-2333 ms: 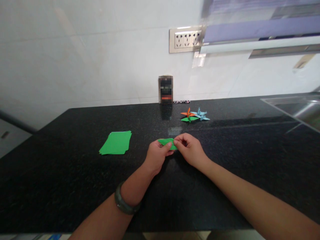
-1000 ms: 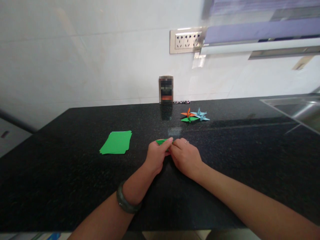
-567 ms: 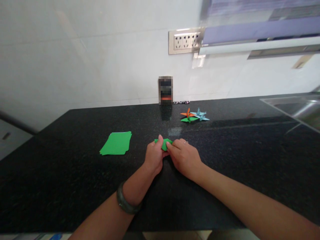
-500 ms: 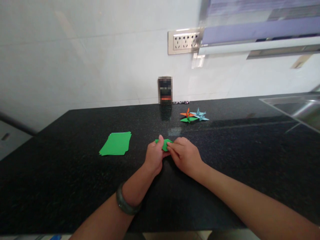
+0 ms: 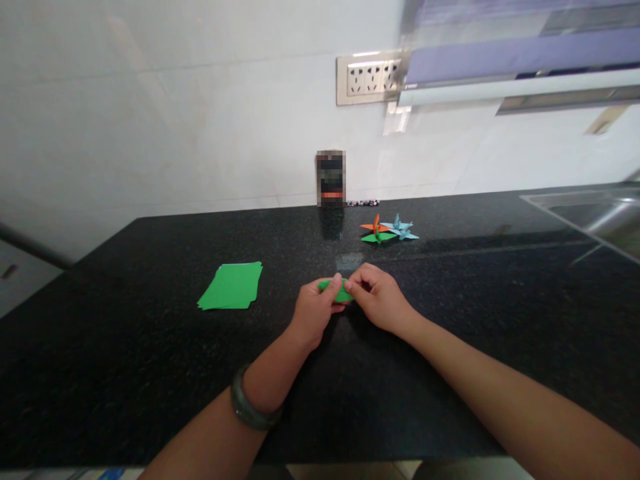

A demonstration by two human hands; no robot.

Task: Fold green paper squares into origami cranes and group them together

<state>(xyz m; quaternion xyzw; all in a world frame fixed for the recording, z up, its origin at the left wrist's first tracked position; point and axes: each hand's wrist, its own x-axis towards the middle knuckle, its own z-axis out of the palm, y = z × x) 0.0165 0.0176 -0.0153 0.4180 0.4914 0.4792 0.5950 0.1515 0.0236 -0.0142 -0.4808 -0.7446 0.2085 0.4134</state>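
Green origami paper (image 5: 343,294): held pretty much mid-frame, slightly low
Left hand (image 5: 314,309): paper's clamped under the thumb
Right hand (image 5: 379,298): right end's pinched
Origami cranes (image 5: 384,236): bunched right of center

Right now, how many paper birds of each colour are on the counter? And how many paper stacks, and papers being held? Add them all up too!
Orange bird: 1
Green bird: 1
Blue birds: 2
Paper stack: 1
Held paper: 1
Total: 6
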